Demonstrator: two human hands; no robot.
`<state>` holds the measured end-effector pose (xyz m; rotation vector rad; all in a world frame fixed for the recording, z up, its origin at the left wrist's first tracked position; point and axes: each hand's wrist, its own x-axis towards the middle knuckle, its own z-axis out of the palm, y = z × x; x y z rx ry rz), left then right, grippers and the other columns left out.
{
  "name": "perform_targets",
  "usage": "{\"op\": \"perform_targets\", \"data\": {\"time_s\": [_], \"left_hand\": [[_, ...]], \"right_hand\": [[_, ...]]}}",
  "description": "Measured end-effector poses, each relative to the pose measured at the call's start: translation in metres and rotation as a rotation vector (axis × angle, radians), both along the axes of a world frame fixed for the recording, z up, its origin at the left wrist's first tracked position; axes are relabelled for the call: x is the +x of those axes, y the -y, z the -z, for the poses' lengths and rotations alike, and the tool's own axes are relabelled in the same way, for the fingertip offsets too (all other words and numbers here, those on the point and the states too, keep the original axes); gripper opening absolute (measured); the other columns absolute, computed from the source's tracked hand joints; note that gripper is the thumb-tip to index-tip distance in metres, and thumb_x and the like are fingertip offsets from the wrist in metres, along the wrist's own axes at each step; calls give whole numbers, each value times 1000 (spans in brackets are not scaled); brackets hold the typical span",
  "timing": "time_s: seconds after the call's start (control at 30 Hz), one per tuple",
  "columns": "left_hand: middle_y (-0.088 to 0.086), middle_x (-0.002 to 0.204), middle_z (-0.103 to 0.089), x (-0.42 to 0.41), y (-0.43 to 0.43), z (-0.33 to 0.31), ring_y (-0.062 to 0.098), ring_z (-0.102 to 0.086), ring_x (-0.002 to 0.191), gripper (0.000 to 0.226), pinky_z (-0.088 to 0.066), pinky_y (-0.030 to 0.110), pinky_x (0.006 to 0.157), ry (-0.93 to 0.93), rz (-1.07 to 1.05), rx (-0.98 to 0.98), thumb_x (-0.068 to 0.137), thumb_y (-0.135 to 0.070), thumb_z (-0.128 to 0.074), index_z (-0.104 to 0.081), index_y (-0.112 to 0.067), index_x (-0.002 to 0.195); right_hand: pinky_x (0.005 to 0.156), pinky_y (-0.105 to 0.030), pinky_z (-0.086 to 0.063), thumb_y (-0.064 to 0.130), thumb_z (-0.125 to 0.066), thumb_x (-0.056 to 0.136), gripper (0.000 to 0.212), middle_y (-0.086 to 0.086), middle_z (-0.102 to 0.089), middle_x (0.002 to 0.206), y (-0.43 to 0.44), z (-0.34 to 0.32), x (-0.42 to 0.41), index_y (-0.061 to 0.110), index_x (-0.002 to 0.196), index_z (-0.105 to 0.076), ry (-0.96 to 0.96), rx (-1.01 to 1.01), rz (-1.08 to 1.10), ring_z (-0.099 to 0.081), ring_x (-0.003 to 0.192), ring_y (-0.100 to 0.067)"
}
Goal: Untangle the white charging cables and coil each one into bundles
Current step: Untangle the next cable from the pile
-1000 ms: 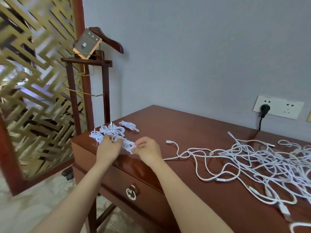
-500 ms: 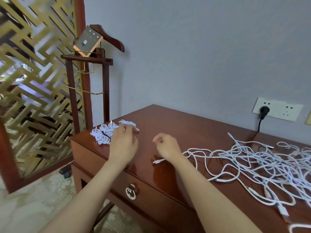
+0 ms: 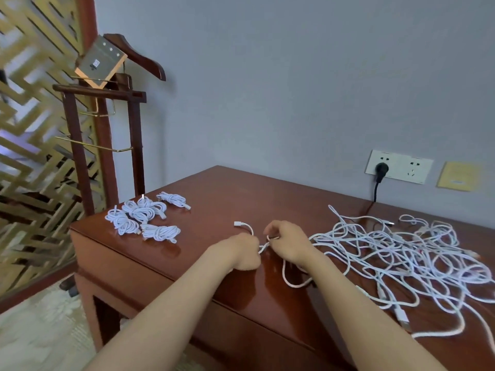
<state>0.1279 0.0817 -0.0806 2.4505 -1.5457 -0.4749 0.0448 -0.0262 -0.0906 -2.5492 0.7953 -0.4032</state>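
Drawn together, left hand (image 3: 239, 252) and right hand (image 3: 289, 244) pinching one loose white cable (image 3: 249, 227), tangled heap (image 3: 388, 250) beside

Furnished room: valet stand (image 3: 136, 145), wooden desk (image 3: 241, 194)

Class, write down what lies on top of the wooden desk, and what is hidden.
On the desk: coiled bundles at its left end, a tangled pile at right. The left hand and right hand grip one loose cable. Cable inside the fists is hidden.
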Motion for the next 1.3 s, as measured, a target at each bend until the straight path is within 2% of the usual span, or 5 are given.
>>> {"op": "perform_targets", "data": {"time_s": [0.2,0.4,0.63,0.77,1.3], "left_hand": [[5,58,-48,-14,16,-13,7,-36,30,28,-36,23,43,-824,-151,-470,90,10,-30,-42,-11,75],[13,65,-55,-34,39,-37,17,-55,40,19,-54,27,45,-1319,-139,-729,89,13,-37,-40,-5,93],[24,108,-61,-60,73,-41,26,-59,82,41,-50,31,80,-1474,-154,-779,103,-20,-27,-31,2,138],[26,129,-53,-83,85,-44,17,-68,62,39,-53,23,51,-1593,-10,-695,105,-23,-18,-42,3,122],[-7,37,-31,-106,147,-52,4,-26,27,41,-25,14,28,-1825,-60,-884,104,-24,-22,-34,-15,66]], "right_hand": [[61,-23,-39,11,-52,86,9,4,-63,70,8,-8,-21,19,88,-57,297,153,68,-56,65,-12],[45,-19,-44,31,-48,96,34,-8,-52,41,16,-35,-59,9,72,-60,379,554,28,-52,35,-17],[43,-17,-30,9,-47,95,32,6,-36,37,37,-41,-98,8,64,-55,470,511,-81,-32,35,-8],[47,-18,-25,14,-51,95,38,13,-38,39,50,-36,-113,22,58,-57,484,304,-51,-31,39,-1],[49,-16,-31,29,-56,92,42,0,-38,43,87,-12,-158,9,55,-51,496,266,12,-35,41,-11]]}}
